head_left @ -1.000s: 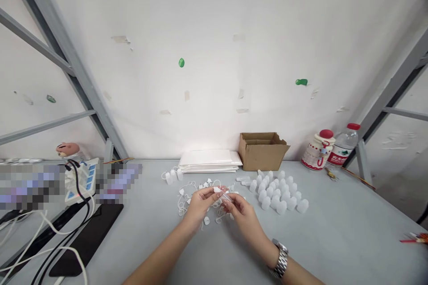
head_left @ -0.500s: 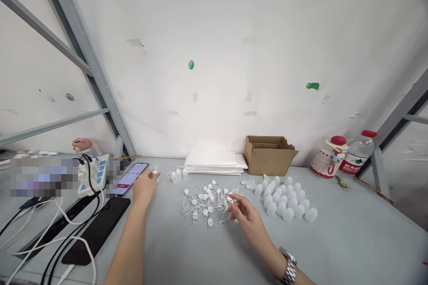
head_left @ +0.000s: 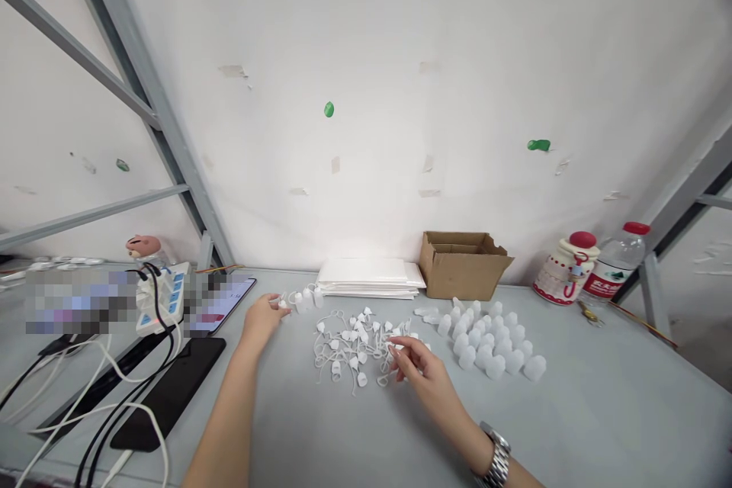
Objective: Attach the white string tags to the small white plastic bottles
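Note:
My left hand [head_left: 264,322] pinches a small white capped bottle [head_left: 282,303], partly hidden by the fingers. It is beside a short row of similar small bottles [head_left: 309,298] with looped cords at their tops. At the right edge of a loose pile of white caps with cords [head_left: 354,339] is my right hand [head_left: 418,363], palm down. Its thumb and fingers are curled close together, and what lies between them is hard to make out. Further right stands a group of frosted, translucent small bottles [head_left: 486,339].
White flat sheets or envelopes [head_left: 366,278] are stacked by the wall, next to an open cardboard box [head_left: 463,274]. Phones [head_left: 171,396], cables and a power strip [head_left: 163,297] lie left. A decorated cup [head_left: 563,271] and a water bottle [head_left: 614,267] stand at the right.
My left hand has moved right with the small capped bottle, from beside the upright phone to the row of bottles. My right hand has hardly moved.

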`<state>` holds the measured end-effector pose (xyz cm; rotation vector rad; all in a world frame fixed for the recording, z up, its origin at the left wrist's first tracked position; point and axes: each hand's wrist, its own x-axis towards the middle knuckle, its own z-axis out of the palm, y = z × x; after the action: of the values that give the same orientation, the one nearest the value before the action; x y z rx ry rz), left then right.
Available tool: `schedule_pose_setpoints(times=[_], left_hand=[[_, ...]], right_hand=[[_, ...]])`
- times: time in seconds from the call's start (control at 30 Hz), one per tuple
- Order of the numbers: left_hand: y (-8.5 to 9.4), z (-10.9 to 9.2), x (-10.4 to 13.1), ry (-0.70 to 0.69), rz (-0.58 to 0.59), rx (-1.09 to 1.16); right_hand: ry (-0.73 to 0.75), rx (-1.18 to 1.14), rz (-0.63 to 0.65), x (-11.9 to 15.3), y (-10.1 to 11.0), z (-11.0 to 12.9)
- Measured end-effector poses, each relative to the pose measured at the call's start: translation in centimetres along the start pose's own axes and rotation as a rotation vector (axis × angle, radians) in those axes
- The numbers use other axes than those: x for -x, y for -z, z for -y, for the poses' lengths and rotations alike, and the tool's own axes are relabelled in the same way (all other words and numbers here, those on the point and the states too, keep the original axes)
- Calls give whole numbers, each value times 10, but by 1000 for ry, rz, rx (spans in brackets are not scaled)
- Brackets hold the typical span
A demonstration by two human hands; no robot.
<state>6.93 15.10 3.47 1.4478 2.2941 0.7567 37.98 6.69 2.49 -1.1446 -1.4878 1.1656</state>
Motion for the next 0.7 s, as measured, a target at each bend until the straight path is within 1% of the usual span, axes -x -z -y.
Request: schedule_pose_setpoints(times=[0.17,0.27,0.3,0.37,0.4,0.43,0.47,0.5,0.53,0.6,0.63,0.67,0.7], left_hand=[[-1,0,1,22,-21,18],[4,-4,6,-13,-82,36],[7,-7,8,-48,-136,48],[12,-16,16,-167,-300,93],[13,-21,20,-274,-434,144],[13,-26,25,-367,-539,187],[12,-32,30,-440,-591,224],[9,-37,35,-498,-575,252],[4,-43,39,-535,-488,273],[-9,-53,49,-578,-180,276],[-16,-57,54,-600,-40,237],[-23,-61,59,-623,76,180],[-29,-64,63,-647,166,122]], right_hand=[[12,10,5,0,-1,-2],[32,48,-8,-1,2,0],[45,77,-21,-2,4,1],[89,165,-71,-6,13,4],[121,221,-111,-8,19,5],[159,290,-162,-11,26,5],[201,369,-229,-14,34,5],[243,464,-292,-17,43,4],[282,568,-355,-20,52,2],[319,781,-472,-25,69,-4],[321,888,-503,-27,76,-7],[319,989,-523,-28,81,-10],[312,1087,-538,-30,85,-13]])
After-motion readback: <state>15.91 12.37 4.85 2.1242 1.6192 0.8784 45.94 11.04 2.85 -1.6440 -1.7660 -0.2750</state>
